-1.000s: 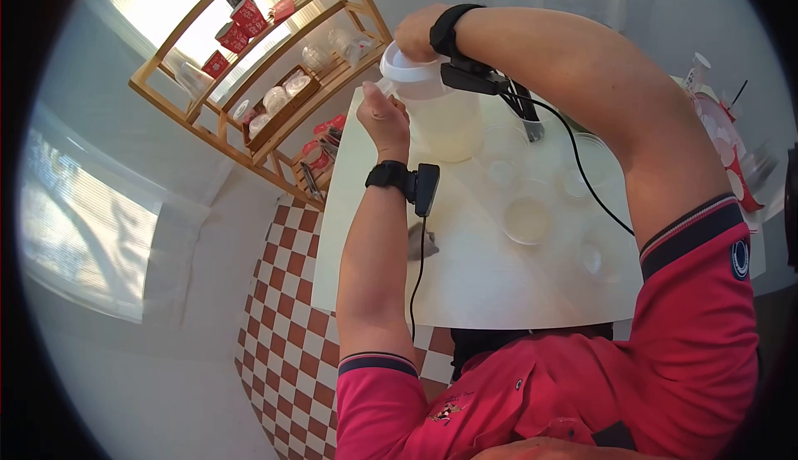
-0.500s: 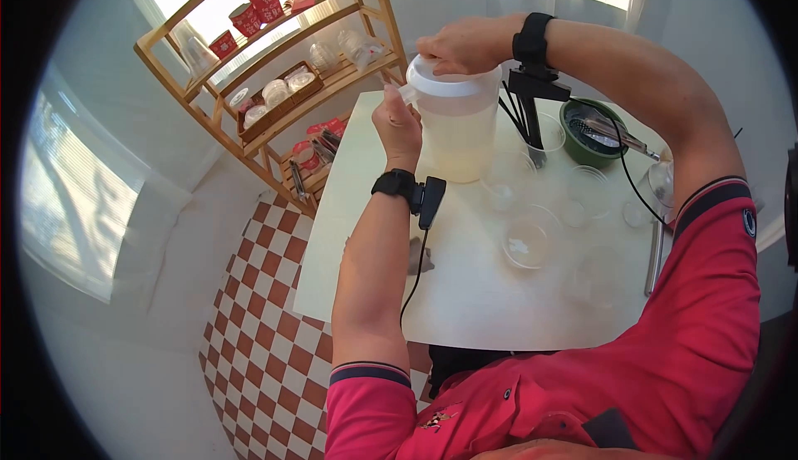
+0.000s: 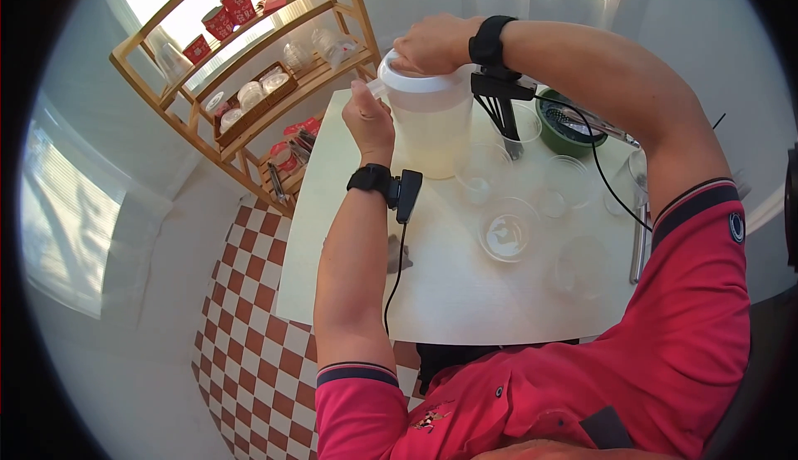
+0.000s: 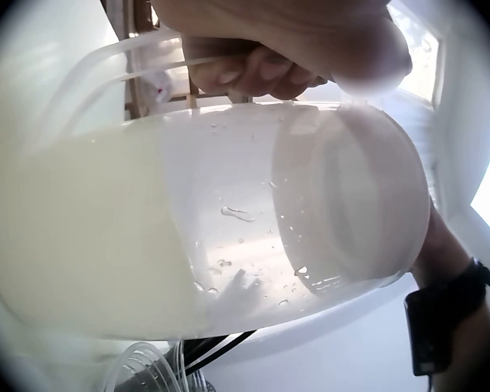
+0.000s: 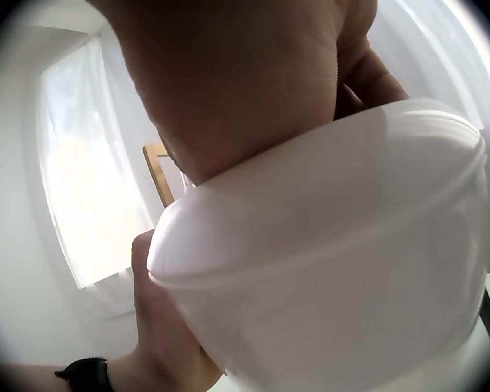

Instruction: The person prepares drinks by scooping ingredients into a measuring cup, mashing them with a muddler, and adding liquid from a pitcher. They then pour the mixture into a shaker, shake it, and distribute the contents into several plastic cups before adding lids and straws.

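A large clear plastic pitcher (image 3: 432,132), partly filled with pale yellow liquid, stands upright at the far left of the table. My left hand (image 3: 370,123) grips its handle (image 4: 86,69), fingers wrapped round and thumb up near the rim. On top is a white lid (image 3: 436,83); my right hand (image 3: 436,43) holds it from above, with fingers curled down into its recess. The right wrist view shows the palm close over the lid, whose edge hides the fingertips. Water drops cling to the pitcher wall above the liquid in the left wrist view.
Several clear plastic cups and bowls (image 3: 509,231) stand right of the pitcher. Behind them are black utensils (image 3: 505,127) in a clear container and a green bowl (image 3: 544,132). A grey cloth (image 3: 399,256) lies near my left forearm, a metal rod (image 3: 638,252) at right. A wooden shelf (image 3: 241,140) stands at left.
My right hand has turned on the lid, its wrist swinging out to the right. My left hand keeps its grip on the handle. The head view has shifted, showing more of the green bowl.
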`<act>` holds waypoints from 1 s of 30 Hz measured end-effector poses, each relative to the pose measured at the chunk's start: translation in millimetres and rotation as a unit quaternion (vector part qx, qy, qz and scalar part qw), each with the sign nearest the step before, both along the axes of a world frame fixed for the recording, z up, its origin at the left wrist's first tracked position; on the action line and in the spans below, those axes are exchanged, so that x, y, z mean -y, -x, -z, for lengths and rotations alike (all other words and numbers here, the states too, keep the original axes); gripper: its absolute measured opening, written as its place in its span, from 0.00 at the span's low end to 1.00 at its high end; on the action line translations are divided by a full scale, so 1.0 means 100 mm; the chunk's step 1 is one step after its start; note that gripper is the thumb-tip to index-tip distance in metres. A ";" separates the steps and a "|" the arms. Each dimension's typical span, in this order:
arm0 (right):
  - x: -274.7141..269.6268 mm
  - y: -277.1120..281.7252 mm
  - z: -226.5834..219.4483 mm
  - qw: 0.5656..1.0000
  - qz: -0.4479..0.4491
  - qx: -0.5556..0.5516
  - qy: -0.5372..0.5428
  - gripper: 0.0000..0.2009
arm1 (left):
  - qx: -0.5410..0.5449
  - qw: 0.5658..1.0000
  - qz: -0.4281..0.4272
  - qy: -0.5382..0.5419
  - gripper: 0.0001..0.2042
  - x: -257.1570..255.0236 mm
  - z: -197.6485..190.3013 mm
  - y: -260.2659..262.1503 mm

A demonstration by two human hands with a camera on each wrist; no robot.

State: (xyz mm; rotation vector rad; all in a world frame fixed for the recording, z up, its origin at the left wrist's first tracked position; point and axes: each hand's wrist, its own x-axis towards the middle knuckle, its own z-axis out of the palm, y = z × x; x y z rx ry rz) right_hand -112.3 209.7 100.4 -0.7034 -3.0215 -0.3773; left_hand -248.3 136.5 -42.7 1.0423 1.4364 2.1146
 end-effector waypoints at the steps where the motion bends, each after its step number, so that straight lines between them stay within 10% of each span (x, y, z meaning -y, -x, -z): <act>1: 0.03 0.01 -0.01 1.000 0.008 -0.008 0.004 0.24 | -0.005 1.000 -0.006 0.000 0.33 0.00 0.00 0.00; 13: -0.25 0.27 -0.24 0.996 0.080 0.046 0.013 0.19 | -0.062 0.997 -0.039 -0.007 0.34 -0.09 0.09 -0.01; 30: -0.43 -0.24 0.05 0.929 0.053 -0.334 0.150 0.32 | -0.019 1.000 0.005 0.000 0.33 -0.01 0.03 -0.04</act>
